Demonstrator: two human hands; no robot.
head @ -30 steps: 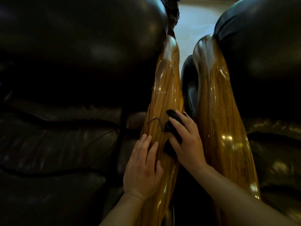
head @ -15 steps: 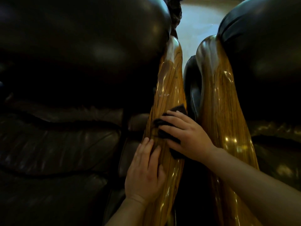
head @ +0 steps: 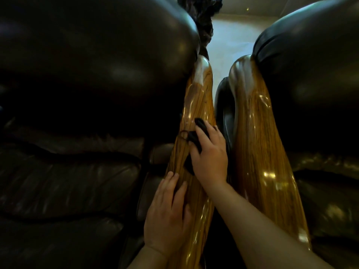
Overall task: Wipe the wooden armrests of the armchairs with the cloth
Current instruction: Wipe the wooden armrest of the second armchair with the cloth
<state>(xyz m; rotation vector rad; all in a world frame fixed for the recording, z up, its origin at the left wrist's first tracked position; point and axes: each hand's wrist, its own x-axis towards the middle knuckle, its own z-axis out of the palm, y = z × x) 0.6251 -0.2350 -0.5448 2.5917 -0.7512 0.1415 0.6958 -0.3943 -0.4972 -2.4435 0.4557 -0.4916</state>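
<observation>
Nearest, the left hand [head: 168, 214] lay flat, fingers together, on the left armrest [head: 196, 105]. Beyond it the right hand [head: 210, 156] pressed the dark cloth [head: 200, 126] onto the wood, fingers spread over it. The armrest's long axis ran toward twelve o'clock, unwiped length ahead; the other armrest [head: 258, 144] lay at three o'clock.

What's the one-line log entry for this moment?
right hand: pressing dark cloth on left armrest | left hand: flat on it | right armrest: untouched

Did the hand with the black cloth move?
Yes. The right hand swung its cloth across the left armrest toward the left hand's side, then back.
</observation>
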